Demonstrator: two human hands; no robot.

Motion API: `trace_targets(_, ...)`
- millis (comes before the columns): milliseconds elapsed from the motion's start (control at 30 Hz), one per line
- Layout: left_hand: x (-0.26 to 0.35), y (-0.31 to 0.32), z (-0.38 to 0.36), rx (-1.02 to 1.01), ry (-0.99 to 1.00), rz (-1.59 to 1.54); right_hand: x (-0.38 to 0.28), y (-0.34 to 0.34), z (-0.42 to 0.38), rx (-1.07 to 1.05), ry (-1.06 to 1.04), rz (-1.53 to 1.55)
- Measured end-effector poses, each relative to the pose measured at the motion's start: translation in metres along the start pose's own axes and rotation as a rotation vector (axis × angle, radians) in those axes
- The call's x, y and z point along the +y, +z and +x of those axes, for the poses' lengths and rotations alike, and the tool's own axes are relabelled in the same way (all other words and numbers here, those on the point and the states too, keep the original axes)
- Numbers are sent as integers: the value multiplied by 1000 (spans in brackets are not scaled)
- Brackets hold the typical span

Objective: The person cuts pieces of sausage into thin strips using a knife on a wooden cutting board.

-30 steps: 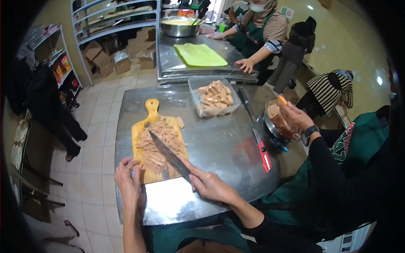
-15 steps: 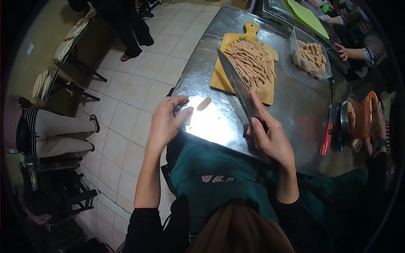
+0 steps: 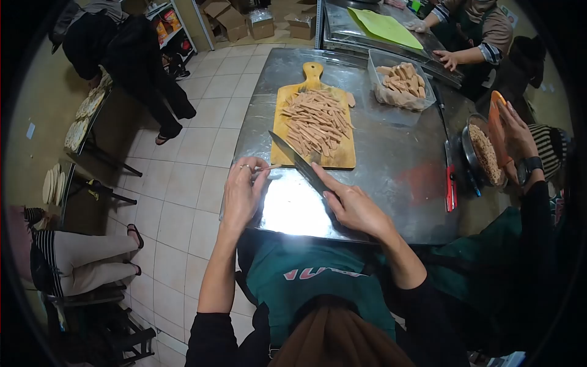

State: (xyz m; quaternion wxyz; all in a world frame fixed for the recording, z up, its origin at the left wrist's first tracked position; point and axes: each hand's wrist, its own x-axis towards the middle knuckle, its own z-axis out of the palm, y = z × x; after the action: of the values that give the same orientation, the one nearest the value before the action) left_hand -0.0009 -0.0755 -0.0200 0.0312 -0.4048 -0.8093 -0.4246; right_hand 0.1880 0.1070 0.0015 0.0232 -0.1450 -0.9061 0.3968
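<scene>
My left hand [image 3: 244, 191] is closed at the fingertips on a thin pinkish-brown slice [image 3: 274, 166], seen nearly edge-on just above the metal table. My right hand [image 3: 356, 207] grips a large kitchen knife [image 3: 298, 161] by its handle, mostly hidden in the fingers. The blade points away and to the left, its tip near the lower left corner of a wooden cutting board [image 3: 279, 104]. Heaped on that board are many pinkish-brown strips [image 3: 315, 121]. One loose oval slice [image 3: 350, 99] rests at the board's right edge.
A clear plastic tub [image 3: 400, 98] of brown pieces stands on the metal table [image 3: 391, 202]. A red-handled tool [image 3: 451, 189] lies along the right side. Beyond it, a co-worker's hands hold an orange board [image 3: 496, 131] by a bowl [image 3: 474, 160] of crumbs. Another person works at the far table.
The slice that lay on the table is now between my left fingertips. My right hand and the knife have swung left, below the board. The camera view has shifted.
</scene>
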Motion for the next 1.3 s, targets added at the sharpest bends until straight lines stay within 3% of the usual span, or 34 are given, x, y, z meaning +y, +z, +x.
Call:
trace_targets(133,-6,7,27,-28,196,36,-2,-16,7,-35,172,-24)
trace_targets(200,-6,18,40,-38,233,16,3,-21,7,-12,125,49)
trace_targets(400,-21,31,54,-196,150,-109,0,-21,9,-25,154,118)
trace_targets(600,-5,26,39,-70,-231,-122,-4,-23,10,-24,143,121)
trace_targets(733,0,40,38,-18,-314,21,-11,-24,13,-13,141,121)
trace_targets(967,-4,55,37,58,-254,197,-10,-24,15,8,102,81)
trace_targets(1300,-2,54,41,31,-284,133,-18,-31,15,-94,169,21)
